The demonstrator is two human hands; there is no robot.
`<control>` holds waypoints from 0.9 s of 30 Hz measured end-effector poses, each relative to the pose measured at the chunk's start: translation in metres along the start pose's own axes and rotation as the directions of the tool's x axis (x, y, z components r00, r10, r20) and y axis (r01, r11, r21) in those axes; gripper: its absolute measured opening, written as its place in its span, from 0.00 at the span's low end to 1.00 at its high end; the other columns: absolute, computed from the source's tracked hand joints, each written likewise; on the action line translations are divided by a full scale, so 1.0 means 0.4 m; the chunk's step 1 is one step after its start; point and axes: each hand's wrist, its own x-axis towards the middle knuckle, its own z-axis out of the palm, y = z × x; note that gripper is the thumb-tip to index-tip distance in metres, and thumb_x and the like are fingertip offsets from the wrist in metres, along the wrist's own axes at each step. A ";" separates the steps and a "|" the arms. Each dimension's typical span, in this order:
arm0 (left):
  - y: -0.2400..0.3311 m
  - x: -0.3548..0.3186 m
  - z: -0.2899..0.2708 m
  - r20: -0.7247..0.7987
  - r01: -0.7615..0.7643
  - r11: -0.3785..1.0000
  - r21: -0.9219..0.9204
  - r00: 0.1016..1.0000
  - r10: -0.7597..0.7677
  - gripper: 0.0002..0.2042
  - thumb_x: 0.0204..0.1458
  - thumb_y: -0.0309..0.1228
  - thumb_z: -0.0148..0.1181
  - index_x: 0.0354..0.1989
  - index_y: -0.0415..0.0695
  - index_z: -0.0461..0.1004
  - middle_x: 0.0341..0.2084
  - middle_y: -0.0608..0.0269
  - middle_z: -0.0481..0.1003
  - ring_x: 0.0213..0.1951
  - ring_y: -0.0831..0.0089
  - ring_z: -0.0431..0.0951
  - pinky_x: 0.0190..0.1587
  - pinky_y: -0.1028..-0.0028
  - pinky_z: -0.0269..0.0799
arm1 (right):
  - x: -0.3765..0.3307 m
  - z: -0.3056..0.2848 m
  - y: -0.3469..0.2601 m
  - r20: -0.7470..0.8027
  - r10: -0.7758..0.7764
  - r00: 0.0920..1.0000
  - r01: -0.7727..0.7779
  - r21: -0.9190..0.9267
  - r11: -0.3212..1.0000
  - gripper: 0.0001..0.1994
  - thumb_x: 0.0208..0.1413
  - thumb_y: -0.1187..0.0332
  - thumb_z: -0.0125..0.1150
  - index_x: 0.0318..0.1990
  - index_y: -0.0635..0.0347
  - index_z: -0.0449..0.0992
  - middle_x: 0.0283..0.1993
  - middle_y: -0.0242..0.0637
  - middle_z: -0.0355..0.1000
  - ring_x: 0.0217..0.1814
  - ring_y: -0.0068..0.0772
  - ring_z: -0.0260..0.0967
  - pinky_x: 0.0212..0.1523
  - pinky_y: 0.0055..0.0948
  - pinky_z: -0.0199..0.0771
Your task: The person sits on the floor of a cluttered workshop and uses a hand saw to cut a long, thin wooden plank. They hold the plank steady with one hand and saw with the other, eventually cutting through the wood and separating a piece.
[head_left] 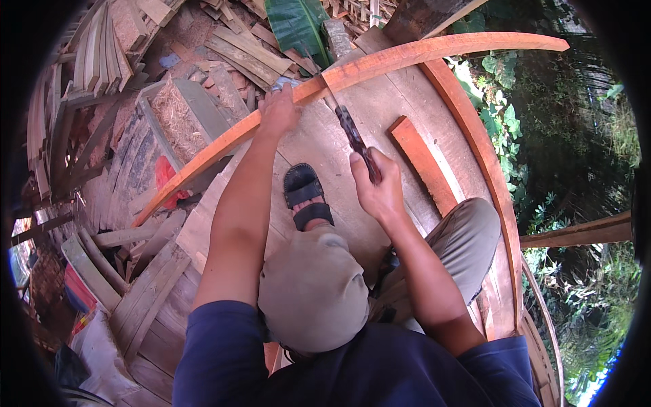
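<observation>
A long reddish-brown wooden plank (407,52) runs in a slant across the view, from the lower left to the upper right. My left hand (279,110) grips it left of its middle, fingers over the far edge. In my right hand (377,184) is a handsaw (351,132) with a dark mottled handle. Its thin blade, seen nearly edge-on, crosses the plank just right of my left hand; how deep it sits in the wood I cannot tell. A small bluish thing (286,82) shows beside my left fingers, too covered to name.
Under the work lies a board platform (325,146), where my sandalled foot (305,193) rests. A shorter reddish piece of wood (426,165) lies to the right, inside a curved beam (475,136). Wood offcuts (247,51) pile up at the left and back, near a green leaf (296,24).
</observation>
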 end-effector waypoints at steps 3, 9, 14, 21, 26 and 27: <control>-0.002 0.020 -0.013 -0.040 -0.004 1.000 0.015 0.999 0.005 0.23 0.47 0.35 0.66 0.49 0.41 0.65 0.45 0.48 0.74 0.53 0.50 0.69 0.51 0.52 0.60 | -0.235 -0.119 0.042 0.062 -0.019 0.998 0.014 0.078 0.997 0.14 0.58 0.65 0.56 0.24 0.63 0.68 0.13 0.31 0.58 0.14 0.21 0.57 0.19 0.26 0.55; 0.010 0.002 0.000 -0.002 0.002 1.000 0.012 1.000 -0.002 0.23 0.46 0.35 0.66 0.48 0.42 0.65 0.44 0.48 0.74 0.52 0.51 0.70 0.51 0.52 0.60 | -0.035 -0.031 0.011 -0.006 0.015 1.000 -0.015 0.022 1.000 0.15 0.57 0.64 0.57 0.23 0.66 0.68 0.13 0.43 0.59 0.14 0.32 0.57 0.19 0.35 0.59; -0.003 0.013 -0.003 -0.043 -0.005 1.000 -0.005 0.999 0.005 0.23 0.47 0.35 0.66 0.49 0.43 0.65 0.45 0.48 0.74 0.53 0.50 0.69 0.52 0.52 0.60 | 0.046 0.021 0.015 -0.014 0.032 0.999 -0.031 0.027 0.999 0.18 0.58 0.61 0.56 0.22 0.65 0.64 0.14 0.37 0.54 0.17 0.25 0.52 0.20 0.33 0.54; 0.006 0.017 -0.004 -0.034 -0.022 0.999 0.037 0.999 0.023 0.25 0.46 0.35 0.66 0.51 0.43 0.64 0.48 0.47 0.72 0.56 0.50 0.67 0.52 0.51 0.59 | -0.208 -0.133 0.021 0.045 0.010 0.999 -0.011 0.007 1.000 0.15 0.56 0.66 0.58 0.21 0.63 0.65 0.12 0.39 0.59 0.13 0.32 0.60 0.17 0.34 0.57; 0.030 0.019 -0.035 0.063 0.022 0.998 0.055 0.998 -0.025 0.28 0.45 0.38 0.68 0.51 0.41 0.64 0.51 0.47 0.71 0.59 0.51 0.65 0.55 0.51 0.58 | 0.035 0.011 0.018 -0.048 -0.035 0.998 0.033 -0.038 0.999 0.17 0.56 0.65 0.58 0.19 0.65 0.65 0.12 0.46 0.60 0.13 0.41 0.60 0.19 0.39 0.59; 0.046 0.019 -0.041 -0.020 -0.022 0.990 0.141 0.999 0.025 0.29 0.43 0.41 0.70 0.50 0.39 0.66 0.51 0.49 0.72 0.59 0.53 0.66 0.56 0.53 0.59 | 0.031 0.016 0.024 -0.045 -0.026 0.999 0.025 -0.032 0.999 0.17 0.56 0.64 0.58 0.19 0.65 0.65 0.12 0.47 0.60 0.13 0.42 0.60 0.19 0.39 0.59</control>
